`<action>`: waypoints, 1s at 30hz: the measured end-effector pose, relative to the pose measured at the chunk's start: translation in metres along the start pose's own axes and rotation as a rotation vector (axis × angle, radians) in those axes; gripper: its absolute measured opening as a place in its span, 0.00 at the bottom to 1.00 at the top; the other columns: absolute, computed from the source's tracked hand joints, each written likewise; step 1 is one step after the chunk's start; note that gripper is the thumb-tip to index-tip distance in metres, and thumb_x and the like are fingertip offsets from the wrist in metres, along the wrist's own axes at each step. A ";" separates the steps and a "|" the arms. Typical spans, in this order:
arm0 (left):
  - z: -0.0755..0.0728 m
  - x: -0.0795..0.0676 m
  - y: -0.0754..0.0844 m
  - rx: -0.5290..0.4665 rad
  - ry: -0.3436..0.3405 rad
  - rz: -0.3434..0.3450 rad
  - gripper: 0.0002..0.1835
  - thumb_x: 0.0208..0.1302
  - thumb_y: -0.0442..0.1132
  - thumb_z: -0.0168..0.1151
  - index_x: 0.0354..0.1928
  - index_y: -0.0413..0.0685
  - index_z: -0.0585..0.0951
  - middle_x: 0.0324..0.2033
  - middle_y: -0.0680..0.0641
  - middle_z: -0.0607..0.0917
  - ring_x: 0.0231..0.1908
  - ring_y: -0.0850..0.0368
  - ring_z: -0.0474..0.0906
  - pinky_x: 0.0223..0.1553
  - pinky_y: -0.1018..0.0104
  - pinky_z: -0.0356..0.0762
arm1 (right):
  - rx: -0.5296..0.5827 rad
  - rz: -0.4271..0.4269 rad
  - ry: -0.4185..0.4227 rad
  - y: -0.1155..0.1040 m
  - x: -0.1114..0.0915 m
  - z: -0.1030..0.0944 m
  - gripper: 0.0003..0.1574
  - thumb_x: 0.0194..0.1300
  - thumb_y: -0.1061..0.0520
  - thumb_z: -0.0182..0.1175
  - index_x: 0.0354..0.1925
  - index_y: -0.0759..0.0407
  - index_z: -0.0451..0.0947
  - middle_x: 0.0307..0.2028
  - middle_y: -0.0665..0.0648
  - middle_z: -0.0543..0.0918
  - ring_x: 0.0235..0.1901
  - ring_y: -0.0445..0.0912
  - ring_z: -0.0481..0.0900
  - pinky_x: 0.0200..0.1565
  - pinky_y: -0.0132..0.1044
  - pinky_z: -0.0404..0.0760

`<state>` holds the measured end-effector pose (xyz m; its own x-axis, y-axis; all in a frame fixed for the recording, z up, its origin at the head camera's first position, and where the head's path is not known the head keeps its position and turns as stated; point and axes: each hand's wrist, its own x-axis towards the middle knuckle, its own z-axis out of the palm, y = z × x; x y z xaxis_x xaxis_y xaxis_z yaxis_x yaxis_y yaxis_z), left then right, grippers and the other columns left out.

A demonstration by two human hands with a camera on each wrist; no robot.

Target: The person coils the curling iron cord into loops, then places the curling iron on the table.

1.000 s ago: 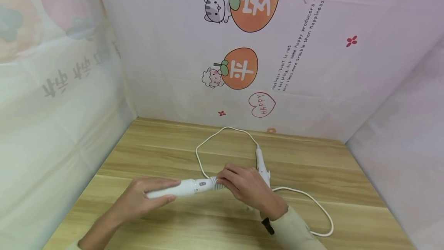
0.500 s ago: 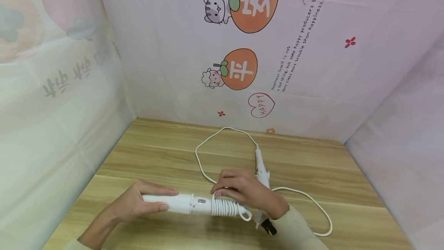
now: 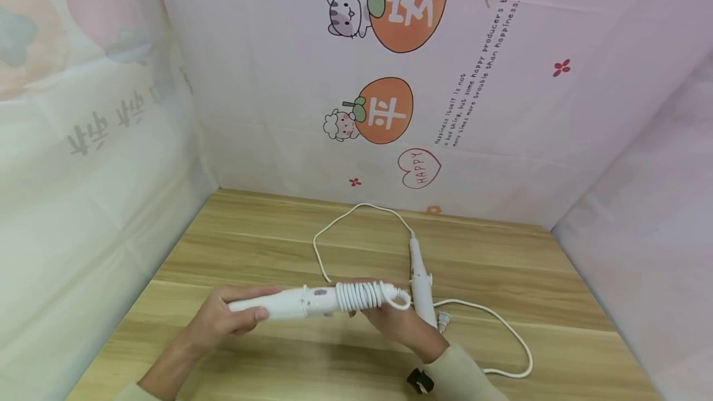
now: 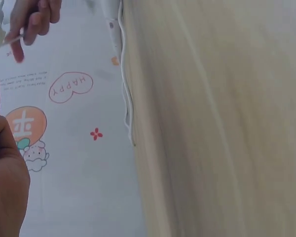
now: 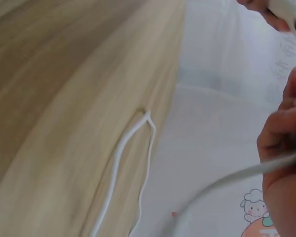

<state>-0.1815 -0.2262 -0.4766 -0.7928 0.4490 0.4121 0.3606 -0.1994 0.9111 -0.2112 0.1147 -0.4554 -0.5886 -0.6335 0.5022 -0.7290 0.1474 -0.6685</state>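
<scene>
Left hand: pinching the handle of a smooth white plastic wand-shaped appliance, thumb on the near side, fingers along the far side. The wand is held above the table, roughly crosswise.

Just right of this grip: a small greyish-purple button, then a tight coil of round white cord around the barrel. At the end farthest from the left hand, a loose loop hangs by the ribbed cord outlet.

Right hand: partly hidden behind the coil in the head view. Right wrist view shows curled fingers with a length of white cable running into them; exact fingertip contact not clear.

Beyond the right hand: a second white plastic wand lies on the pale wood-grain table; a metal-pronged plug sits just beside it.

Step in hand (judgement): winding cord round the held wand, several turns on. Next move appears to call for a steady left grip while the right hand brings the cable round under light tension, clear of the second wand.
</scene>
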 end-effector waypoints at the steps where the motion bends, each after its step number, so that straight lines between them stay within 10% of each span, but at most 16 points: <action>1: 0.001 0.000 0.001 0.007 0.022 0.006 0.34 0.69 0.16 0.59 0.62 0.63 0.90 0.38 0.60 0.92 0.17 0.68 0.63 0.11 0.69 0.57 | -0.029 0.022 0.012 0.001 0.000 0.002 0.10 0.77 0.74 0.57 0.42 0.68 0.85 0.35 0.62 0.91 0.29 0.26 0.74 0.32 0.27 0.80; 7: 0.002 0.003 0.006 0.062 0.134 0.049 0.28 0.70 0.17 0.60 0.64 0.50 0.88 0.35 0.60 0.91 0.17 0.54 0.62 0.14 0.61 0.59 | -0.290 0.085 0.036 0.006 -0.001 0.009 0.16 0.83 0.63 0.58 0.36 0.57 0.86 0.22 0.45 0.82 0.21 0.24 0.59 0.23 0.22 0.65; 12: 0.002 0.003 0.009 0.188 0.281 0.028 0.25 0.68 0.18 0.65 0.63 0.45 0.89 0.40 0.60 0.94 0.18 0.66 0.69 0.16 0.66 0.68 | -0.283 0.093 0.028 0.004 -0.003 0.012 0.14 0.84 0.62 0.57 0.57 0.65 0.87 0.23 0.44 0.81 0.21 0.23 0.60 0.23 0.20 0.66; 17: 0.005 0.004 0.012 0.389 0.387 0.038 0.22 0.63 0.21 0.74 0.58 0.43 0.91 0.49 0.66 0.93 0.25 0.70 0.79 0.20 0.69 0.77 | -0.260 0.074 0.000 0.000 -0.004 0.009 0.13 0.84 0.63 0.56 0.56 0.62 0.86 0.23 0.46 0.82 0.22 0.23 0.62 0.22 0.21 0.68; 23: 0.008 0.003 0.010 0.568 0.378 0.143 0.24 0.56 0.23 0.80 0.55 0.45 0.92 0.51 0.53 0.94 0.48 0.68 0.90 0.39 0.73 0.87 | -0.308 0.046 -0.016 -0.007 -0.004 0.003 0.10 0.84 0.62 0.57 0.49 0.57 0.86 0.24 0.44 0.79 0.23 0.25 0.64 0.24 0.19 0.68; 30: 0.011 0.003 0.012 0.681 0.268 0.160 0.22 0.58 0.30 0.83 0.56 0.52 0.93 0.50 0.48 0.95 0.49 0.64 0.90 0.41 0.73 0.87 | -0.568 -0.142 -0.006 -0.014 0.002 -0.012 0.11 0.86 0.55 0.57 0.44 0.55 0.83 0.25 0.43 0.79 0.25 0.26 0.64 0.29 0.18 0.68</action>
<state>-0.1746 -0.2178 -0.4646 -0.7662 0.2147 0.6057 0.6370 0.3781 0.6718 -0.2064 0.1201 -0.4384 -0.4710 -0.6805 0.5613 -0.8744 0.4443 -0.1951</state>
